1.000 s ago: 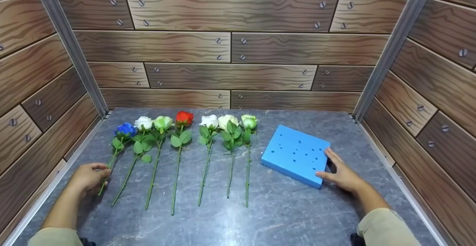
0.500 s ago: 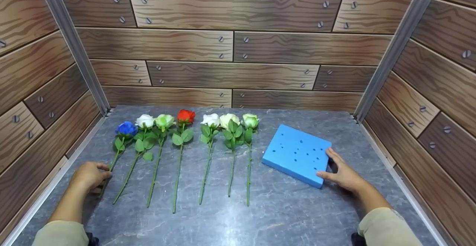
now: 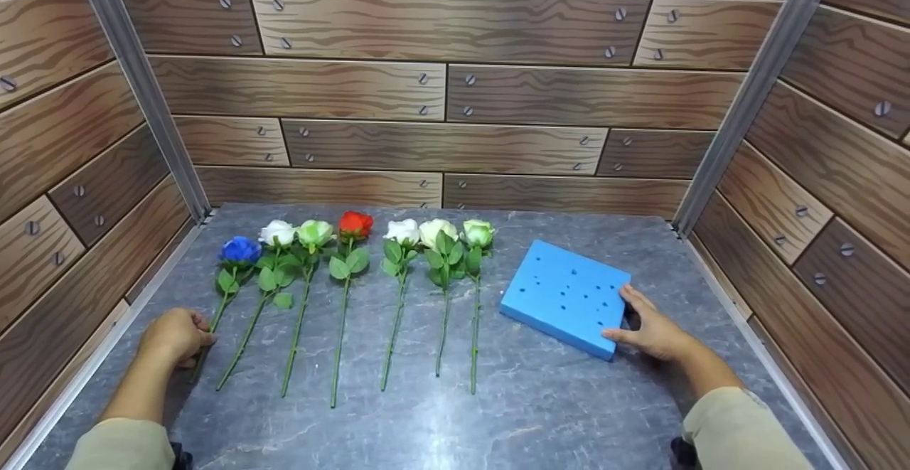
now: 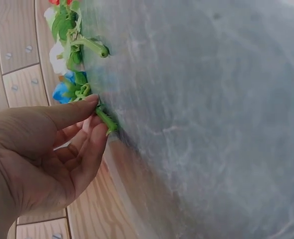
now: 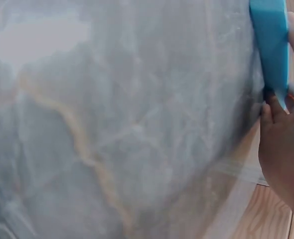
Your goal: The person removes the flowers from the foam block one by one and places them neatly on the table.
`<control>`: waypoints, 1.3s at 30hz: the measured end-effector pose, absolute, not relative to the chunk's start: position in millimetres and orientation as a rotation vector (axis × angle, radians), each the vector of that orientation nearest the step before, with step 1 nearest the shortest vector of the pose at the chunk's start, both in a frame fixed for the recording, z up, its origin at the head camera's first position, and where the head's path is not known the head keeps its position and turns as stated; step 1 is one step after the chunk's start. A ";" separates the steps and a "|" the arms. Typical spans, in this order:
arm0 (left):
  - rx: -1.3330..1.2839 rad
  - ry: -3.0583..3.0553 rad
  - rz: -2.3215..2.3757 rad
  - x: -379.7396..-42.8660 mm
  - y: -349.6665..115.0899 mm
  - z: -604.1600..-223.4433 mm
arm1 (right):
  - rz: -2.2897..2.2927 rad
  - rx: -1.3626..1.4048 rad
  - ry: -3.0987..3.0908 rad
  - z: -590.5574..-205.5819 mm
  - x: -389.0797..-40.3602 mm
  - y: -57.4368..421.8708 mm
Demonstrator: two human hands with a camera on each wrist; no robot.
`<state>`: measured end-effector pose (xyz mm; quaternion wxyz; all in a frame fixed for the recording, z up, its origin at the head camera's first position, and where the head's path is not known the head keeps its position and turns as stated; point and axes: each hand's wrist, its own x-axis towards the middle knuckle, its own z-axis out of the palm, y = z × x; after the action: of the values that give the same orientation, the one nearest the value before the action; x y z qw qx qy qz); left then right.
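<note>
At the left end of a row of artificial roses lies the blue rose (image 3: 240, 250). My left hand (image 3: 170, 335) pinches its green stem low down, between thumb and fingers. In the left wrist view the stem's cut end (image 4: 107, 121) sticks out past the fingertips. On the right, my right hand (image 3: 655, 329) holds a flat blue block (image 3: 558, 298) with small holes in its top. The thumb is at the block's near right corner and the fingers are at its right side. The right wrist view shows fingers partly under the block's edge (image 5: 270, 50).
Right of the blue rose lie a white rose (image 3: 277, 234), a green-white rose (image 3: 314, 234), a red rose (image 3: 355, 224) and several more pale roses (image 3: 438, 232), stems toward me. Wood-patterned walls (image 3: 448, 93) enclose the grey marbled table (image 3: 540, 420) on three sides.
My left fingers have closed on the blue rose's stem, and its bloom has shifted slightly. My right hand and the blue block have stayed in place.
</note>
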<state>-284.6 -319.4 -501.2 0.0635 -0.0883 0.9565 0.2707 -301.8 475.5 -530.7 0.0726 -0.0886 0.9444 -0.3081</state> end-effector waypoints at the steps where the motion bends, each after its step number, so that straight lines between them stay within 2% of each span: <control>1: -0.265 2.892 0.811 -284.6 -319.4 -500.9 | -0.902 -0.268 2.835 -528.5 -302.4 474.9; 13: -0.134 3.041 0.553 -287.8 -312.4 -500.3 | -0.704 -0.231 2.838 -508.9 -306.4 471.9; 29: -0.253 3.052 0.481 -283.5 -307.4 -493.3 | -0.558 -0.259 3.017 -499.5 -304.3 452.0; 39: -0.310 3.050 0.504 -291.3 -263.3 -476.2 | -0.190 -0.316 3.126 -482.8 -293.3 423.4</control>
<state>-291.3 -263.3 -476.2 0.0175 -0.0997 0.9816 0.1622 -293.3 423.4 -482.8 -0.0030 -0.1003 0.9931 -0.0603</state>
